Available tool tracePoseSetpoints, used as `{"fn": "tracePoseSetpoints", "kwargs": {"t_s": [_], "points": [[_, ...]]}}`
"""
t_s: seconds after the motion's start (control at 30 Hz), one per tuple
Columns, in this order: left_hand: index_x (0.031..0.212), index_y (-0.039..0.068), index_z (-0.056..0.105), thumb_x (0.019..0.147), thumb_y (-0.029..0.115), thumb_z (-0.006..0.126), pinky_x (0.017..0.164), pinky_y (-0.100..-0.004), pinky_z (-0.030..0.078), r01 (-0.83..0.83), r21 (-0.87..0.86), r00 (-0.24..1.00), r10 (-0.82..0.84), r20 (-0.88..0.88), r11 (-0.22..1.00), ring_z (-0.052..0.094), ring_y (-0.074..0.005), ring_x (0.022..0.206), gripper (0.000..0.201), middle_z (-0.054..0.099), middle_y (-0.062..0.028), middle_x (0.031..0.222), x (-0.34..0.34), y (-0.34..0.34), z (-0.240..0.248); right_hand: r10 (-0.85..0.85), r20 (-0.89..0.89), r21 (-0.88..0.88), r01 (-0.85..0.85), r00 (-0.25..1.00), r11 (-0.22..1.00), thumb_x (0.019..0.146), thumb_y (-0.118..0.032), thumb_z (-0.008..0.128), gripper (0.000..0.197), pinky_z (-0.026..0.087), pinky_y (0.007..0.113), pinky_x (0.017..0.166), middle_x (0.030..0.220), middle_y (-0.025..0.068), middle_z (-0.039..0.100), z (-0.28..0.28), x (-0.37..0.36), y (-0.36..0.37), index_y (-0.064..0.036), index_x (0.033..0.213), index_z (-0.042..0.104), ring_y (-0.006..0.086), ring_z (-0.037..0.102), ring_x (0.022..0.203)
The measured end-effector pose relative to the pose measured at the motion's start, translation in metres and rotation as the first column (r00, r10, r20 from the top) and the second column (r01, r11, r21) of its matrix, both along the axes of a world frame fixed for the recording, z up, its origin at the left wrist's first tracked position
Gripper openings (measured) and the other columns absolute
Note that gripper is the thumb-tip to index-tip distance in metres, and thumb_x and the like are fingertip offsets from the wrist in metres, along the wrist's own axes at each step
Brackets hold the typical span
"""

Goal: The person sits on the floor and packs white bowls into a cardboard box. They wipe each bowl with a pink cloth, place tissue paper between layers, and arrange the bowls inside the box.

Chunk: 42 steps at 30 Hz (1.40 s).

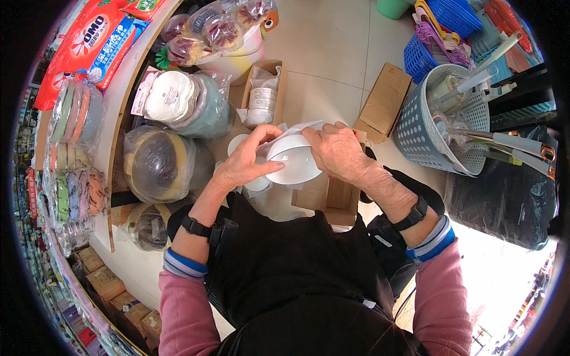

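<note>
A white bowl [294,161], tilted so that its inside shows, is held between my two hands in front of my lap. My left hand [249,161] grips its left side, thumb over the rim and fingers up along the far edge. On the right, my right hand [339,149] clasps the far rim, its fingers bent over it. Thin white paper [291,129] shows behind the bowl, between the hands. Below and right of the bowl is an open cardboard box [339,199]. Other white round pieces [257,183] lie left of the bowl, partly hidden by my left hand.
Ahead stands a small carton [279,70] with stacked white bowls. A closed carton [385,98] and a grey perforated basket [415,127] with long-handled tools stand at right. Bagged bowls [155,161] and a shelf edge [119,113] line the left.
</note>
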<state>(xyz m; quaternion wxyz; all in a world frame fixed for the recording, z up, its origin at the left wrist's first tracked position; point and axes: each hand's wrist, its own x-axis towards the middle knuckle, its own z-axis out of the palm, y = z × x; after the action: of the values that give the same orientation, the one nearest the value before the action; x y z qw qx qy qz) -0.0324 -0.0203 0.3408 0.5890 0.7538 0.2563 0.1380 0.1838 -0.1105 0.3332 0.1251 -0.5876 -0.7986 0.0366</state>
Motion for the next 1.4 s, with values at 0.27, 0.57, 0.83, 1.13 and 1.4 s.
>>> {"fn": "tracePoseSetpoints", "kwargs": {"t_s": [0.27,0.57,0.83,1.13,1.4], "points": [[0.117,0.005,0.048,0.072,0.004,0.069,0.099,-0.0338,0.039,-0.100,0.002,0.995,0.100,0.024,0.995,0.054,-0.0173,0.107,0.049,0.056,-0.0060,0.109,0.005,-0.004,-0.004,-0.181,-0.193,-0.060,0.172,0.964,0.983,0.075,-0.012,0.064,0.038,0.051,0.043,0.062,0.066,0.0140,0.061,0.004,0.005,0.005,-0.0052,0.108,0.048,0.0319,0.062,0.065],[0.116,0.005,0.049,0.071,0.002,0.068,0.098,-0.0314,0.040,-0.114,-0.089,0.992,0.118,0.040,0.989,0.053,-0.0154,0.108,0.049,0.055,-0.0046,0.111,0.011,-0.005,-0.003,-0.200,-0.282,-0.124,0.171,0.939,0.978,0.075,-0.012,0.063,0.064,0.053,0.043,0.066,0.070,0.0167,0.063,0.010,0.009,0.003,-0.0083,0.134,0.039,0.0346,0.063,0.067],[0.112,0.004,0.049,0.081,0.010,0.066,0.094,-0.0292,0.040,-0.085,-0.144,0.986,0.104,0.128,0.986,0.051,-0.0135,0.102,0.037,0.053,-0.0037,0.108,0.012,-0.005,-0.009,-0.117,-0.202,0.026,0.125,0.972,0.992,0.073,-0.011,0.062,0.024,0.050,0.042,0.065,0.067,0.0117,0.063,0.005,0.014,0.004,-0.0039,0.094,0.054,0.0304,0.064,0.068],[0.097,0.003,0.048,0.096,0.006,0.046,0.082,-0.0245,0.043,-0.112,-0.187,0.980,0.139,0.142,0.976,0.050,-0.0087,0.090,0.005,0.057,-0.0046,0.103,0.017,-0.004,-0.018,-0.068,-0.190,0.141,0.096,0.979,0.985,0.069,-0.007,0.063,0.042,0.050,0.038,0.068,0.069,0.0099,0.063,0.012,0.017,0.002,-0.0038,0.110,0.057,0.0265,0.062,0.069],[0.091,0.003,0.047,0.093,0.000,0.042,0.079,-0.0236,0.042,-0.159,-0.375,0.954,0.240,0.181,0.914,0.048,-0.0067,0.090,0.007,0.056,-0.0087,0.121,0.015,-0.003,-0.021,-0.075,-0.244,0.176,0.120,0.967,0.977,0.067,-0.006,0.064,0.040,0.048,0.038,0.065,0.070,0.0092,0.062,0.021,0.030,0.001,-0.0047,0.107,0.059,0.0265,0.061,0.068]]}}
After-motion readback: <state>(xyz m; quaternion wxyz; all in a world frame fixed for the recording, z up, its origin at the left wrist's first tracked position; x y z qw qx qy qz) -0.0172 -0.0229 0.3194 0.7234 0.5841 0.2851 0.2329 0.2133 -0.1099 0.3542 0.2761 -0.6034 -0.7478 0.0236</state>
